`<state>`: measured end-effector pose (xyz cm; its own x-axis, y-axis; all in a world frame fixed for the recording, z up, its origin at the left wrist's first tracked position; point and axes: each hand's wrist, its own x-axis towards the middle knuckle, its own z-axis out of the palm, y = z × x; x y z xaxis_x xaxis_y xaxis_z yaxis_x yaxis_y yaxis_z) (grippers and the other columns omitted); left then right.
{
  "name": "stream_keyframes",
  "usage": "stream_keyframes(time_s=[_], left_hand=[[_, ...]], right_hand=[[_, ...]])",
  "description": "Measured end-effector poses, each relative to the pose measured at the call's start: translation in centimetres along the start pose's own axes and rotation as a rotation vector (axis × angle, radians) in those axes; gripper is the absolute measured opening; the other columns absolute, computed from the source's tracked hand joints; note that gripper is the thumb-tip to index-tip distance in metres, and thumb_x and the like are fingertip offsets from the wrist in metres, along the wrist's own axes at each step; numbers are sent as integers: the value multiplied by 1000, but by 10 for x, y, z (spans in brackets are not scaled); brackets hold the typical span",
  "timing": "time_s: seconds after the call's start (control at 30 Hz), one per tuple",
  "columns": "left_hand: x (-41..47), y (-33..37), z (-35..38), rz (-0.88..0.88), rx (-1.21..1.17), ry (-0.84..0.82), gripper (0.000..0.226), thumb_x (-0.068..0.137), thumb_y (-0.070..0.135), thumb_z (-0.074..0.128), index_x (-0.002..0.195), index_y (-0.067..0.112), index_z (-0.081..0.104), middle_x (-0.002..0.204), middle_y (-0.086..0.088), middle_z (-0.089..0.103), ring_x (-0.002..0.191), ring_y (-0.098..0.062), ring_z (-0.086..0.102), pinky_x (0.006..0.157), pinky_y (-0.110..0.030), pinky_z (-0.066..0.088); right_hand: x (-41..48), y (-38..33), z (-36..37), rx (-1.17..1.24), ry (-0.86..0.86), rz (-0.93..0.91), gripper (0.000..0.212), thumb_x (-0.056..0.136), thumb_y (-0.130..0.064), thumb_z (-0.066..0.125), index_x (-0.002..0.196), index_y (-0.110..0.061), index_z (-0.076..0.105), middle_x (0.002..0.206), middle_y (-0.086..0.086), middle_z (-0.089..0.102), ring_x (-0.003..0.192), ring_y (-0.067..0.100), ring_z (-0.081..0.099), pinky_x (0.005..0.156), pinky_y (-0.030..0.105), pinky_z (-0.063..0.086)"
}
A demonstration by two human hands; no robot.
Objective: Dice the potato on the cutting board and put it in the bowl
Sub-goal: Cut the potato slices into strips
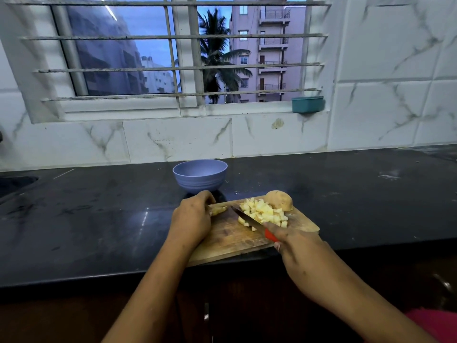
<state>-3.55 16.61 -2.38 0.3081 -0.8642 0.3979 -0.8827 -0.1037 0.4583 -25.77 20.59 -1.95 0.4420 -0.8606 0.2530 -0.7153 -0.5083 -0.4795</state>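
Overall: dim, with a blue dusk cast.
Source: cool light through the far window [128, 58]; a lamp reflection [110, 9] streaks its glass, top left.
Glare: a pale streak on the black counter [144, 219], left of my left hand [191, 219].
Shadows: soft on the cutting board [230, 238]; the cupboard front [74, 318] below the near edge is almost black.
Distortion: window bars [173, 37] bow; wall tiles [385, 45] lean at the left and right edges.
Focus: diced potato [264, 212] fairly sharp; buildings [269, 45] outside soft.

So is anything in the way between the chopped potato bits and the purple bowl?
Nothing visible. Only bare cutting board and dark counter lie between the diced potato pile and the bowl. The left hand, holding a potato piece, and the knife sit just left of that path.
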Motion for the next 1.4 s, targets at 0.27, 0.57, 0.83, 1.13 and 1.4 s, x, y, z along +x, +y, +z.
stream_keyframes(time_s=[0.27,0.57,0.83,1.13,1.4], left_hand=[[-6,-2,-5,-7,-224,-42,14,85,13,67,90,26,63,86,12,61,84,-3,54,72,-21,38],[5,-2,-6,-125,-199,-51,24,81,15,72,71,32,58,85,10,64,95,-13,59,87,-35,49],[-10,10,-3,-11,-10,-14,14,85,44,63,92,34,71,116,17,58,118,-16,43,90,-35,31],[-15,12,-3,-80,45,-40,13,85,44,64,91,33,63,111,9,54,117,-18,40,92,-38,29],[-19,21,-1,-18,118,41,14,89,35,60,98,29,69,115,8,51,113,-16,40,84,-34,25]], right_hand=[[-2,-1,-1,15,12,-10,48,103,-22,35,146,-42,30,95,-19,53,66,-3,45,54,11,39],[-3,-1,-1,0,2,0,47,103,-21,35,145,-42,30,80,-17,48,57,0,42,49,13,35],[-3,-5,-2,-12,12,-20,47,104,-22,34,146,-42,29,73,-19,41,54,1,40,50,10,37],[-3,-4,0,-40,21,-34,48,103,-22,33,147,-41,28,86,-19,46,58,-1,39,53,11,37],[-1,-4,3,-38,11,-49,48,103,-21,34,146,-42,28,80,-23,40,63,-3,41,54,10,37]])
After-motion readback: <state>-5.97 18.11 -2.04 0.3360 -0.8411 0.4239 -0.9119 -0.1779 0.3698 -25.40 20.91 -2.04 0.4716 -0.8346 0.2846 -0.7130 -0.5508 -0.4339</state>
